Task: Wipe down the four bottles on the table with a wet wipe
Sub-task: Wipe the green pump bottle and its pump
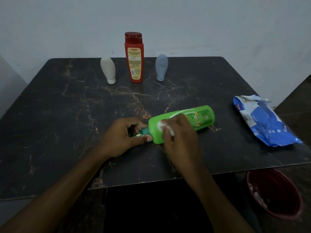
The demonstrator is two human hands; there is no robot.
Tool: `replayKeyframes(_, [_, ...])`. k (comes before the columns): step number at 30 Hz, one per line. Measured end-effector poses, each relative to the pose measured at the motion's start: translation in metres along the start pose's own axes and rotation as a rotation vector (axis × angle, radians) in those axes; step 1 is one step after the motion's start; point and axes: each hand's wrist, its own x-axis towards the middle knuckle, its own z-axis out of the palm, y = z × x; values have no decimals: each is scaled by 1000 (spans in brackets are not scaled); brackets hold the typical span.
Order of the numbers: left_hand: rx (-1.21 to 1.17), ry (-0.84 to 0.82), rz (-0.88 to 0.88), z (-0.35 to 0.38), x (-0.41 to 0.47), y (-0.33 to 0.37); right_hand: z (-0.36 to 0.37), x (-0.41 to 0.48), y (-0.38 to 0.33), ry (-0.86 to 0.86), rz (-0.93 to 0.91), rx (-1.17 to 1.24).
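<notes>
- Now, the right hand [180, 134] has its fingers bent down over a white wipe [160, 126], pinning it to the shoulder of the green bottle [198, 119], just past the neck.
- The left hand [120, 137] is curled round the cap [145, 131] end, thumb lying along the near side.
- The green bottle lies on its side on the table [67, 115], near the front edge, cap to the left, base pointing right and away. It is bright green, with a yellow-and-green label facing up.
- The wipe is mostly buried under the right fingers, with only white scraps showing. The label print is too small to read.
- Further out, the red bottle [134, 59], white bottle [108, 69] and grey bottle [161, 67] stand in a row at the back. A blue pack [262, 123] lies at the right edge, and a red bin [276, 192] sits on the floor, partly hidden by the table.
</notes>
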Motion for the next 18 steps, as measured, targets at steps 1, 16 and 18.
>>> replayKeyframes(1, [9,-5,6,0,0,0,-7,7,11,35,68,-27])
replayKeyframes(16, [42,17,60,1,1,-1,1,5,-3,1,-10,-18])
replayKeyframes(18, [46,14,59,2,1,-2,-16,18,20,77,99,-76])
